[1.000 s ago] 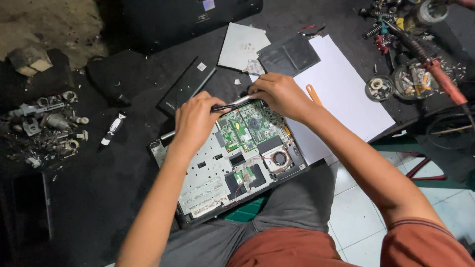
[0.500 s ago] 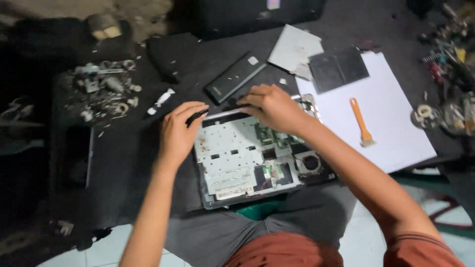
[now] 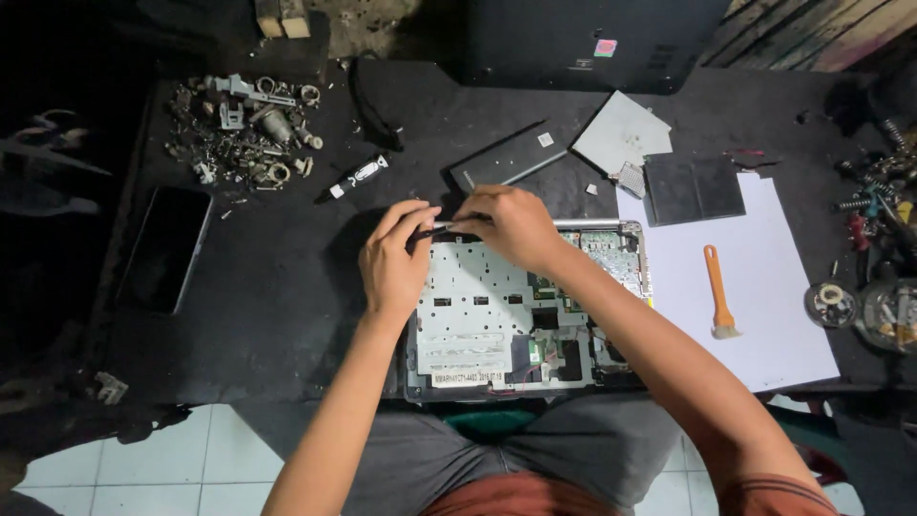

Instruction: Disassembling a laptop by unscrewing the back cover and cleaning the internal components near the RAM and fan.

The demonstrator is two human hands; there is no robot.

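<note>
An opened laptop base [image 3: 497, 315] lies on the black table in front of me, its silver inner plate and green circuit board showing. My left hand [image 3: 394, 258] and my right hand [image 3: 508, 224] meet at its far left corner. Between them they pinch a thin dark tool or strip [image 3: 441, 227] along the laptop's back edge. Which hand carries the grip is hard to tell; both touch it.
A white sheet [image 3: 755, 287] with an orange-handled brush [image 3: 718, 291] lies to the right, dark cover panels [image 3: 693, 187] above it. A black battery [image 3: 508, 158], a marker [image 3: 353, 178], a heap of metal parts [image 3: 244, 129], a dark phone [image 3: 164, 248] and tools at far right [image 3: 879, 248].
The view has swung so the laptop sits squarer and nearer the middle. Both hands have slid to the laptop's far left corner and stay together on the thin piece.
</note>
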